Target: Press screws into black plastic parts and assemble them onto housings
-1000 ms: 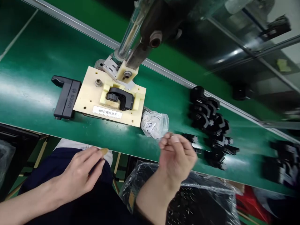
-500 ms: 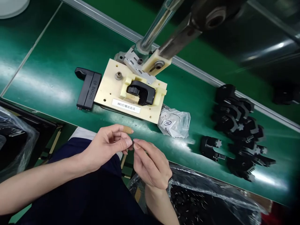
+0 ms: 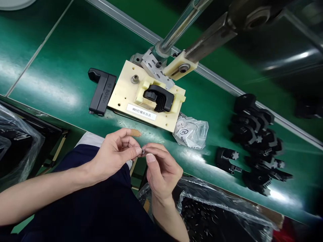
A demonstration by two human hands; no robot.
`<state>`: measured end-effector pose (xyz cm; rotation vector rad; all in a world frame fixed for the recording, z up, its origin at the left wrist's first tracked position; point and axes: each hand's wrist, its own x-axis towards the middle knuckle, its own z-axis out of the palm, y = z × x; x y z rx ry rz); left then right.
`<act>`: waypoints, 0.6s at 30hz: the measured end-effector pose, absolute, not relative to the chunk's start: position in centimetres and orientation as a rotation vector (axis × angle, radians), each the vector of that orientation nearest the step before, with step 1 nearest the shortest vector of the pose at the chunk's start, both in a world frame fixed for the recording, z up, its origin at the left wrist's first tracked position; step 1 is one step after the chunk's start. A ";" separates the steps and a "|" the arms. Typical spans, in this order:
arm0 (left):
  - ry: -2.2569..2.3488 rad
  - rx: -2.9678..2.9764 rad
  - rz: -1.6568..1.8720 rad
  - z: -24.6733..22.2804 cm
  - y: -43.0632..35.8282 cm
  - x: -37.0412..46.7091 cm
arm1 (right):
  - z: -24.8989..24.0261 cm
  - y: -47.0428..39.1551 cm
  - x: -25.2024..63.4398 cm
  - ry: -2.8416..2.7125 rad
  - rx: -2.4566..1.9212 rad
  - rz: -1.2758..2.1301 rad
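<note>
My left hand (image 3: 117, 153) is closed in a pinch, thumb against fingers, on a small dark round part (image 3: 143, 152) too small to name. My right hand (image 3: 163, 168) meets it from the other side, its bent fingers pressed together at the part and its thumb tip a little away from it. Beyond my hands, a cream fixture plate (image 3: 118, 90) with a white label carries a black curved plastic piece (image 3: 164, 99) seated in its cream holder. Both hands are in the air in front of the bench edge.
A black BOSCH-marked part (image 3: 102, 92) lies left of the plate, a clear plastic bag (image 3: 193, 132) right of it. Above stand a metal post (image 3: 185, 25) and lever arm (image 3: 209, 40). Several black parts (image 3: 252, 124) are grouped at right. Plastic-lined bins (image 3: 202, 208) flank me below the bench.
My right thumb has lifted off the small part and the right hand has turned, showing more palm. My left hand keeps its pinch. The whole view has shifted slightly.
</note>
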<state>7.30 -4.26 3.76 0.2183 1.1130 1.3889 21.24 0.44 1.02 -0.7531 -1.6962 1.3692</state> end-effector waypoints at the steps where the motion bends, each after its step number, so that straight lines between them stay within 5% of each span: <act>1: 1.143 0.267 1.394 3.7 -4.3 7.3 | 1.1 0.5 21.2 -1.667 -0.761 1.416; 11: 1.622 1.415 1.558 2.4 -5.0 7.1 | 1.7 0.3 20.1 -1.571 -0.907 1.401; 18: 1.725 1.704 1.676 3.0 0.1 4.5 | 0.7 4.2 15.4 -1.528 -0.777 0.661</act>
